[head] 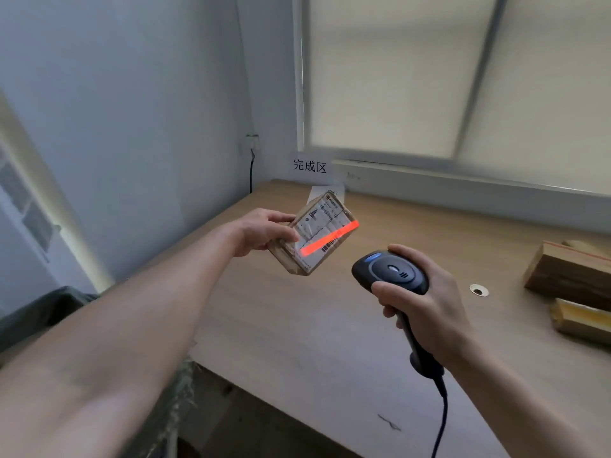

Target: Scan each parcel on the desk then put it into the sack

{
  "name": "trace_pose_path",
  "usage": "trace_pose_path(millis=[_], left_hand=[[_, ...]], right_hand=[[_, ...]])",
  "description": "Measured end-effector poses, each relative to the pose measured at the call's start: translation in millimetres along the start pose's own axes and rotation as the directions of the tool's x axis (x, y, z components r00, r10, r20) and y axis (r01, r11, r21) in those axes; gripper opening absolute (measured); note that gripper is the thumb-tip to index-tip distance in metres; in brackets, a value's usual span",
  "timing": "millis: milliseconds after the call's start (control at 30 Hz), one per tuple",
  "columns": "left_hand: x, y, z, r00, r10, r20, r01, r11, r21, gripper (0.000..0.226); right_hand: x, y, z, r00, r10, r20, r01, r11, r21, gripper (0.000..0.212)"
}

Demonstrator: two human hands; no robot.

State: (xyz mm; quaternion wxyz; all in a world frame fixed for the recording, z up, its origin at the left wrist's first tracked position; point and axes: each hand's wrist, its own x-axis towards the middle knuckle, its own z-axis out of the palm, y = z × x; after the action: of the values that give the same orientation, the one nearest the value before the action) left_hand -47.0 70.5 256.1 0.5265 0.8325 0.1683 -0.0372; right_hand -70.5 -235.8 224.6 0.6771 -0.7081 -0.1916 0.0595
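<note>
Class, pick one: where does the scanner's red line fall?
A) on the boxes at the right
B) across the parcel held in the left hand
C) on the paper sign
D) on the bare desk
B: the red line crosses the parcel that the left hand holds, with the right hand aiming the scanner at it.

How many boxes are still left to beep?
Done: cannot tell; the dark grey sack hides its contents. In hand: the left hand holds a small labelled cardboard parcel; the right hand aims a black handheld scanner. Left: two brown parcels on the wooden desk.
</note>
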Motion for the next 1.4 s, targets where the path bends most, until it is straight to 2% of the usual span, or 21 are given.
trace_pose_path(millis=[433,600,867,1100,1200,1400], left_hand=[[-63.2,-6.5,5.9,0.995,-0.06,-0.08,0.061,0.998,0.004,0.042],[-86.7,-14.3,7.2,0.993,-0.079,-0.085,0.077,0.997,-0.018,0.054],[-124.5,-31.3,1.8,0.988,-0.103,-0.116,0.099,0.994,-0.04,0.056],[-147.5,-56.6,-23.1,0.982,-0.124,-0.139,0.116,0.991,-0.067,0.071],[-152.1,-71.1,-40.8,0.981,-0.134,-0.141,0.124,0.989,-0.075,0.06],[-158.5,-102.8,-90.9,0.982,-0.127,-0.14,0.115,0.989,-0.094,0.054]], right_hand=[[-27.8,-10.3,-14.7,0.977,-0.058,0.203,0.047,0.997,0.057,0.051],[-38.8,-8.7,-17.4,0.965,-0.055,0.257,0.048,0.998,0.033,0.057],[-51.9,-7.5,-7.5,0.94,-0.061,0.336,0.062,0.998,0.009,0.062],[-58.2,-5.8,22.0,0.922,-0.055,0.383,0.065,0.998,-0.013,0.062],[-56.7,-7.2,44.5,0.914,-0.049,0.402,0.061,0.998,-0.017,0.06],[-46.5,-6.2,115.2,0.913,-0.047,0.405,0.062,0.998,-0.023,0.06]])
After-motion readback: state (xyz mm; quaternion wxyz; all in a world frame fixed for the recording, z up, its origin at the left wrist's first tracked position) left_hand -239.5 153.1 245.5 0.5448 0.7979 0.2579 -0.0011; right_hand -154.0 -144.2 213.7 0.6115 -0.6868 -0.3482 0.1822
